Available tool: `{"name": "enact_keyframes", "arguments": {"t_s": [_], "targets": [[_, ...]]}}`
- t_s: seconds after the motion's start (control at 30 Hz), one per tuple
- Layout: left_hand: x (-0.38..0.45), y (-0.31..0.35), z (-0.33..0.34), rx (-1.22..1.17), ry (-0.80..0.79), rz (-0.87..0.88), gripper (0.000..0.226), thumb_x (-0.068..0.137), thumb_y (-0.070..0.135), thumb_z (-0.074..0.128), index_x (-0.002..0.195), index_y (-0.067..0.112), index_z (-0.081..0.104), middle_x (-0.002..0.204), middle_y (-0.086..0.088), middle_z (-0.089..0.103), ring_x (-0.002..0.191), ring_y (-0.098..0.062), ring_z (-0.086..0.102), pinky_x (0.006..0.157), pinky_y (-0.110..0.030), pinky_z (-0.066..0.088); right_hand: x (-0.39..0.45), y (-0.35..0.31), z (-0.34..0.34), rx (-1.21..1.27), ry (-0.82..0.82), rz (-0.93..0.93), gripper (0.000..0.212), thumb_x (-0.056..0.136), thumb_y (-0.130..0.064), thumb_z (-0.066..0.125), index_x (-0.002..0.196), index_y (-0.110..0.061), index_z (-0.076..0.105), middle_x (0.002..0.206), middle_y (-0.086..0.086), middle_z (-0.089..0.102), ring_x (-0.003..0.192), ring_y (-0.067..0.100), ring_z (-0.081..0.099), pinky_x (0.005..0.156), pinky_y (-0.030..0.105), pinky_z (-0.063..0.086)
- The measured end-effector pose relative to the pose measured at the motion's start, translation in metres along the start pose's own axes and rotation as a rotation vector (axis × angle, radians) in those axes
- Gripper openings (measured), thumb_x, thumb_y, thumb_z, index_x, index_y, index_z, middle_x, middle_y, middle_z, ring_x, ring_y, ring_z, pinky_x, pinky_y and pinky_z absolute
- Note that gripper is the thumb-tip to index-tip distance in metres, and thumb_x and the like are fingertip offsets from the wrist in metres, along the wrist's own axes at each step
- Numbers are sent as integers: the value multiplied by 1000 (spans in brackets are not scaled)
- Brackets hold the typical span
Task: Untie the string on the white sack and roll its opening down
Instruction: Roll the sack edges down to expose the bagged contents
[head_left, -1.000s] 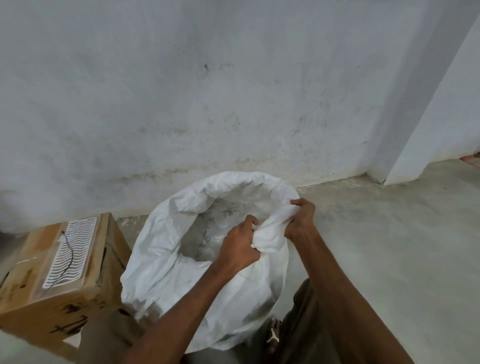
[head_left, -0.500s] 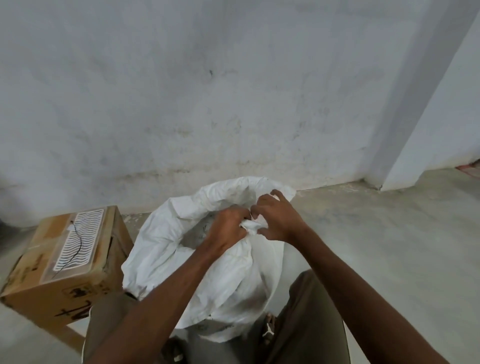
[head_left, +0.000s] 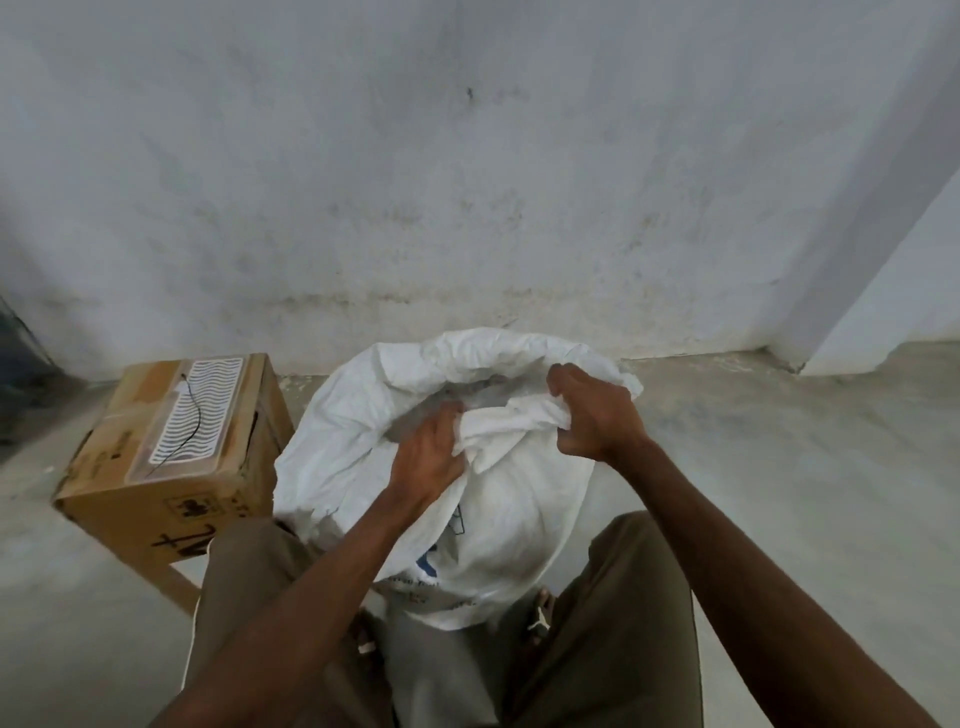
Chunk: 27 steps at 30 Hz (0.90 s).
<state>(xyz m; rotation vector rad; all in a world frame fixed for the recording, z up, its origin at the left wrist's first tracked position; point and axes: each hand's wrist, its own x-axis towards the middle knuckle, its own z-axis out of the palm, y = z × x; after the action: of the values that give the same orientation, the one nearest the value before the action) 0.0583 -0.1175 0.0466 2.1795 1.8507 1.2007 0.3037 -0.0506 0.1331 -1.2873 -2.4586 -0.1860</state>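
Observation:
The white sack (head_left: 498, 525) stands on the floor between my knees, its mouth open and its rim folded outward. My left hand (head_left: 428, 457) grips the near rim on the left side, fingers tucked into the cloth. At the right end of the same bunched fold, my right hand (head_left: 597, 415) holds the cloth with curled fingers. No string shows. Something greyish lies inside the sack, mostly hidden by the rim and my hands.
A cardboard box (head_left: 171, 457) with a wavy white label stands just left of the sack. A stained grey wall (head_left: 467, 182) rises close behind. Concrete floor (head_left: 779, 467) stretches to the right. My knees in brown trousers (head_left: 623, 623) flank the sack.
Both hands came together at the near rim, then moved apart again along the fold. The camera view shifted slightly, and the sack's printed front shows now.

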Motion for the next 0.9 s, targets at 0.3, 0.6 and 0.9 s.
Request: {"name": "enact_keyframes", "arguments": {"t_s": [0.3, 0.6, 0.9], "targets": [[43, -8, -19, 343, 291, 605, 20, 70, -9, 61, 76, 9, 68, 87, -10, 69, 85, -27, 56, 59, -28, 40, 20, -43, 18, 76, -180, -50, 51, 63, -42, 76, 107, -27, 53, 103, -6, 62, 91, 21, 63, 75, 39, 54], [27, -15, -27, -321, -371, 101, 45, 64, 33, 90, 102, 26, 65, 118, 5, 54, 114, -10, 54, 94, -26, 47, -1, -39, 71, -189, 174, -252, 26, 53, 1, 66, 69, -18, 63, 66, -3, 61, 59, 21, 57, 56, 29, 35], [48, -13, -32, -139, -609, -171, 44, 49, 35, 93, 75, 14, 66, 76, -5, 69, 70, -20, 65, 64, -36, 52, 0, -28, 64, 1, 23, -233, 42, 54, -24, 81, 89, -27, 58, 89, -8, 61, 78, 18, 59, 67, 31, 42]]}}
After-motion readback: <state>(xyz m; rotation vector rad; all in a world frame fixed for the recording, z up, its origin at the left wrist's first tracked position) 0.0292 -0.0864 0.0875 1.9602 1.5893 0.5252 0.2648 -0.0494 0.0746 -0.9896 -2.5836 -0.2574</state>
